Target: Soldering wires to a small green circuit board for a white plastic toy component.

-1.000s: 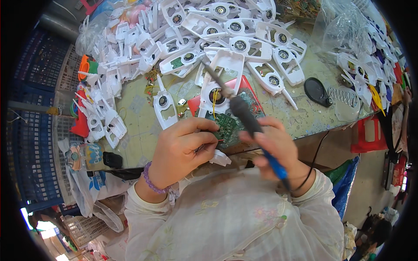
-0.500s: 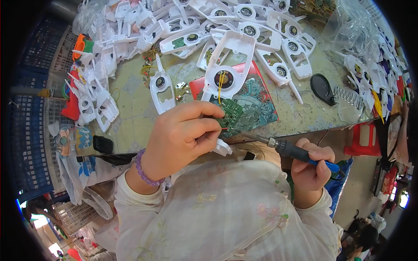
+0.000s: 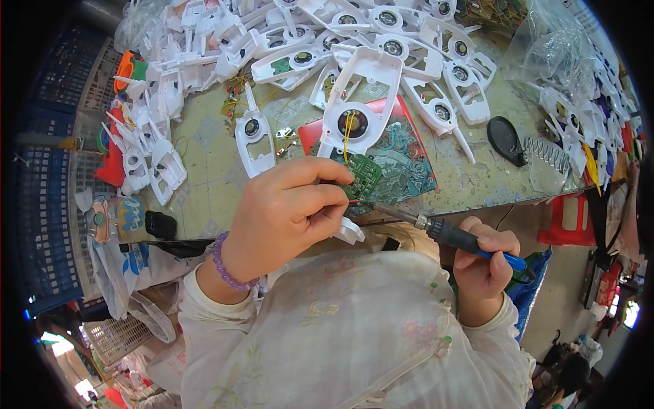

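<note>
My left hand [image 3: 289, 208] pinches the left edge of a small green circuit board [image 3: 366, 176]; a short bit of red wire shows by its fingertips. Yellow wires [image 3: 348, 129] run from the board up to a round speaker in a white plastic housing [image 3: 332, 129]. That housing rests on a flat, red-edged, patterned piece [image 3: 412, 160] on the table. In my right hand [image 3: 487, 262] is a soldering iron [image 3: 453, 235] with a black and blue handle. Its tip points left at the board's lower edge; whether it touches, I cannot tell.
White housings [image 3: 225, 41] are heaped across the back, more at both sides. At right stand a coiled spring iron holder [image 3: 545, 151] and a black oval lid [image 3: 504, 140]. Small metal parts [image 3: 286, 136] lie left of the patterned piece. A red stool [image 3: 569, 218] stands beyond the table edge.
The soldering iron and my right hand have shifted slightly to the left, with the tip closer to the board. My left hand stays nearly still on the board.
</note>
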Demonstrator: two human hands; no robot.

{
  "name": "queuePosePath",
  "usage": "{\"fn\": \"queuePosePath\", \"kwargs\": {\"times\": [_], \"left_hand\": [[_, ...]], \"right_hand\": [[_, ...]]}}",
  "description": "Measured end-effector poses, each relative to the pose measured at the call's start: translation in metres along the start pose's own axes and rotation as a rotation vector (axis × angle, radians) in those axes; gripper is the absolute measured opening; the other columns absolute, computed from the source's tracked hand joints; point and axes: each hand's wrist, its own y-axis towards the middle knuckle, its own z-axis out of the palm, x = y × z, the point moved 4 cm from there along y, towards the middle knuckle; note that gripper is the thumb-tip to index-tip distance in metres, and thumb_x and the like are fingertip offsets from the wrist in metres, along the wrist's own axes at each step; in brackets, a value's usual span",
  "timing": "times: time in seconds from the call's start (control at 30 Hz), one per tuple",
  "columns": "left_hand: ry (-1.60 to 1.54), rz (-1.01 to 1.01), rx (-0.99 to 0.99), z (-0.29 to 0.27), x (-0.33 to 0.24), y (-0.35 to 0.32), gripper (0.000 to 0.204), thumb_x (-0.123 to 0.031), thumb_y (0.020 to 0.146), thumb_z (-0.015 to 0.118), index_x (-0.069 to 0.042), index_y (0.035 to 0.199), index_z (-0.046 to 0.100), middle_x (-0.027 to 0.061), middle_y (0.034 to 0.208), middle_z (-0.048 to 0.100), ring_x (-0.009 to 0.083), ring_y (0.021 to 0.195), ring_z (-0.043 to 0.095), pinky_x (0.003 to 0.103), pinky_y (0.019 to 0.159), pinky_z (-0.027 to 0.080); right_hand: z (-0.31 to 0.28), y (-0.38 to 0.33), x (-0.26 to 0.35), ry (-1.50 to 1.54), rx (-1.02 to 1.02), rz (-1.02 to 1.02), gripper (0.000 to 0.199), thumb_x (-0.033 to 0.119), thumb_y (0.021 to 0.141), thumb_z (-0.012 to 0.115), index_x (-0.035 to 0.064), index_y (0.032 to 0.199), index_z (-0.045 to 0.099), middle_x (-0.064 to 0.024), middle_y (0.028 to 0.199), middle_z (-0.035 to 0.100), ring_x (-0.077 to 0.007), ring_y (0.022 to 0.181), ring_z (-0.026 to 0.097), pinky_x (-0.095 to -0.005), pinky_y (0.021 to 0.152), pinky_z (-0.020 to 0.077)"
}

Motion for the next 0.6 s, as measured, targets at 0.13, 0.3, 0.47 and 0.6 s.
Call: {"fn": "queuePosePath", "kwargs": {"times": [0.13,0.3,0.47,0.6], "left_hand": [[-0.005,-0.006,0.000,0.000,0.000,0.000,0.012,0.000,0.067,0.071,-0.003,0.077,0.065,0.0032,0.093,0.066,0.0197,0.071,0.063,0.030,0.059,0.051],[-0.001,-0.017,0.002,0.002,0.000,0.000,0.011,-0.001,0.068,0.071,-0.004,0.077,0.065,0.0028,0.094,0.066,0.0197,0.071,0.063,0.030,0.060,0.051],[-0.007,-0.009,0.013,-0.001,0.001,0.000,0.012,0.001,0.068,0.071,-0.003,0.078,0.065,0.0051,0.094,0.066,0.0193,0.072,0.064,0.029,0.060,0.052],[-0.005,-0.006,0.037,0.000,0.000,0.000,0.014,0.004,0.068,0.071,-0.003,0.079,0.066,0.0074,0.095,0.067,0.0189,0.074,0.065,0.028,0.059,0.053]], "right_hand": [[0.003,0.001,0.005,-0.091,0.055,-0.101,0.024,0.026,0.094,0.048,0.0042,0.097,0.059,-0.0056,0.058,0.062,-0.0156,0.050,0.052,-0.0350,0.060,0.0418],[0.009,-0.004,0.013,-0.294,0.207,-0.357,0.023,0.026,0.093,0.050,0.0038,0.094,0.058,-0.0039,0.057,0.057,-0.0167,0.041,0.049,-0.0340,0.055,0.0471],[0.017,-0.005,0.025,-0.432,0.420,-0.444,0.017,0.015,0.085,0.053,0.0017,0.094,0.059,-0.0073,0.065,0.057,-0.0190,0.049,0.052,-0.0344,0.057,0.0495],[0.022,-0.005,0.030,-0.514,0.481,-0.522,0.017,0.016,0.084,0.055,0.0032,0.093,0.061,-0.0063,0.064,0.057,-0.0184,0.049,0.052,-0.0321,0.057,0.0493]]}}
